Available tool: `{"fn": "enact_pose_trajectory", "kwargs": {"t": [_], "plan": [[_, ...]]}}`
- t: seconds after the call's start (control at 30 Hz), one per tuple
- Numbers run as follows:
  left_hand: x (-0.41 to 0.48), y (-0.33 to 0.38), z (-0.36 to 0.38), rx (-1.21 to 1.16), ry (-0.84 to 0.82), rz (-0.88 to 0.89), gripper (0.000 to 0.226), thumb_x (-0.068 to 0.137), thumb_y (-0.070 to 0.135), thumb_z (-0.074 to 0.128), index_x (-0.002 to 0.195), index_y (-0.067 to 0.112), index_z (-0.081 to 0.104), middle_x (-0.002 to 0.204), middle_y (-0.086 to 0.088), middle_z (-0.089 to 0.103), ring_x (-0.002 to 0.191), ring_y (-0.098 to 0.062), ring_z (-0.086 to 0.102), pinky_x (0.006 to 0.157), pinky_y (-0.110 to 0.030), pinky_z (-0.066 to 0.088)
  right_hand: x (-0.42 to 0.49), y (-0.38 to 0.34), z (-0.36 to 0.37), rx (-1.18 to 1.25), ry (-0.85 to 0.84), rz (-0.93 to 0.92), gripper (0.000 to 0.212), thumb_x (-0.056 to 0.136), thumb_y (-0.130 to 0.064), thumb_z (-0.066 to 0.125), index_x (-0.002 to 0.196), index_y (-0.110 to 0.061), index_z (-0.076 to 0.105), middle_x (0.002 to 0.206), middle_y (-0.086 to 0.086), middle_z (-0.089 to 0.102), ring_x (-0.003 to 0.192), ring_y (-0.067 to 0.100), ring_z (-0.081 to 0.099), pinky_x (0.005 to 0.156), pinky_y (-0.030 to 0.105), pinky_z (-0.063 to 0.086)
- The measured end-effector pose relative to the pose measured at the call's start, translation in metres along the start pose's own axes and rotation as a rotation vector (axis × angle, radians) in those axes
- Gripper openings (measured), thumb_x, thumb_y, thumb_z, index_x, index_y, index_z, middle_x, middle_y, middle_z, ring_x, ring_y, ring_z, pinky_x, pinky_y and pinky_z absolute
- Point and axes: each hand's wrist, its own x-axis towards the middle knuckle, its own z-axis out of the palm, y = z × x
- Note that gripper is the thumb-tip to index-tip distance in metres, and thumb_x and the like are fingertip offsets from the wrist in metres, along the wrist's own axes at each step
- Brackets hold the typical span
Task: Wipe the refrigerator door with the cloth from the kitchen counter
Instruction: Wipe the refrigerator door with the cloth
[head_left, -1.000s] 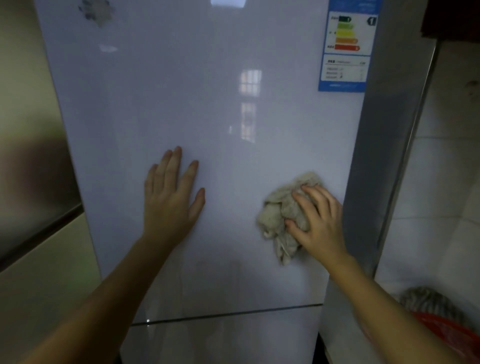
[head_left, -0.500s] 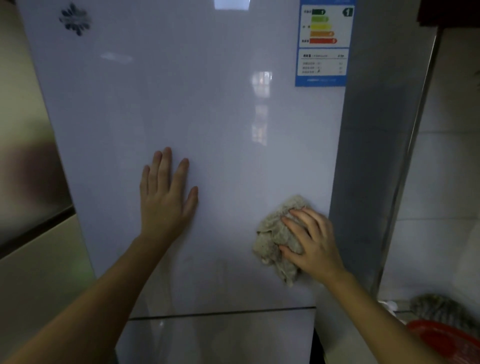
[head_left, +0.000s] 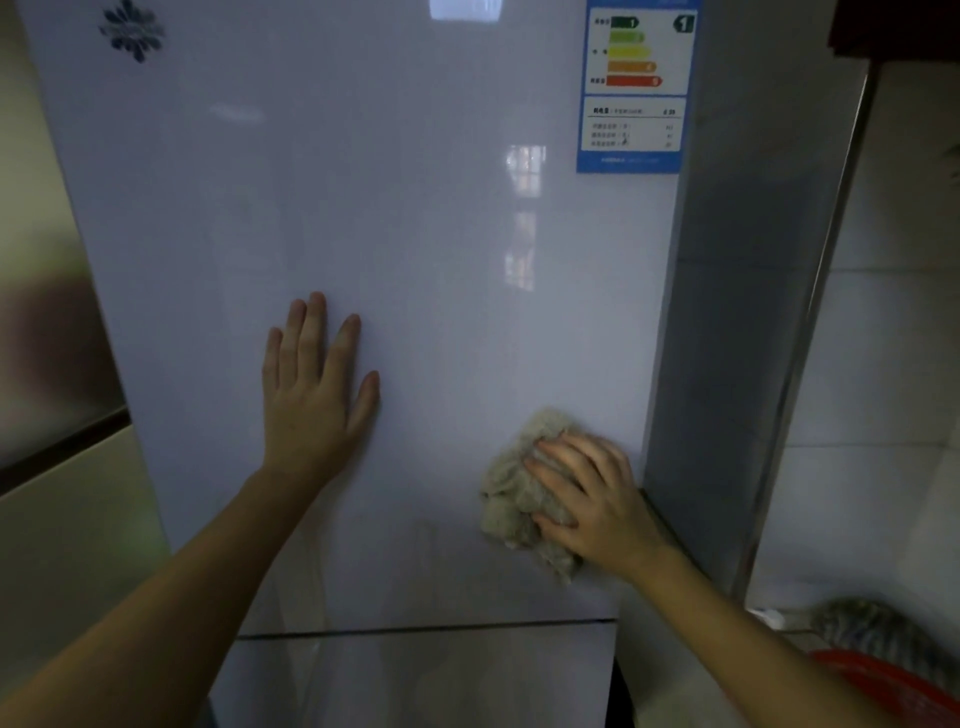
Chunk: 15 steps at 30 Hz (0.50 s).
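Crumpled beige cloth (head_left: 519, 499) on fridge door (head_left: 389, 234).

dim, cool-toned frame, low contrast. glossy door (head_left: 395, 218) shows window reflections: a bright patch at the top edge, stacked pale panes right of centre, a faint smear upper left. so the light comes from behind the person. dark, soft reflections of the arms low on the door. fridge side darker than the front. wide-angle bend: door edges lean outward and lines bow near the borders. left margin smeary and out of focus. logo (head_left: 132, 31) soft, label (head_left: 634, 88) small print unreadable. cloth (head_left: 514, 499) slightly blurred. bottom right corner murky.
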Motion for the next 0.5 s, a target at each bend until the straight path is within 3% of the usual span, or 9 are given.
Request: {"fn": "enact_pose_trajectory", "kwargs": {"t": [0.17,0.4,0.5], "plan": [[-0.001,-0.001,0.001,0.007,0.027,0.007,0.063,0.099,0.042,0.045,0.154,0.012,0.034,0.165,-0.019,0.021,0.155,-0.034,0.015,0.127,-0.052,0.014,0.001,0.007,-0.003,0.018,-0.007,-0.026,0.057,0.088,-0.049,0.070,0.134,-0.016,0.065,0.138,0.008,0.061,0.131,0.028,0.050,0.110,0.057,0.042],[0.000,-0.002,0.000,0.024,0.033,0.009,0.062,0.099,0.043,0.045,0.153,0.014,0.036,0.164,-0.018,0.024,0.154,-0.034,0.020,0.126,-0.049,0.015,0.095,0.032,-0.024,0.009,0.151,0.149,0.060,0.085,-0.051,0.070,0.132,-0.014,0.066,0.138,0.012,0.060,0.131,0.032,0.047,0.111,0.050,0.036],[0.002,-0.004,-0.005,0.039,0.044,0.046,0.059,0.100,0.043,0.045,0.150,0.013,0.041,0.163,-0.017,0.028,0.152,-0.034,0.025,0.124,-0.049,0.019,0.123,0.021,-0.019,0.016,0.180,0.109,0.059,0.083,-0.050,0.074,0.130,-0.015,0.067,0.137,0.012,0.061,0.131,0.032,0.049,0.107,0.049,0.038]]}}
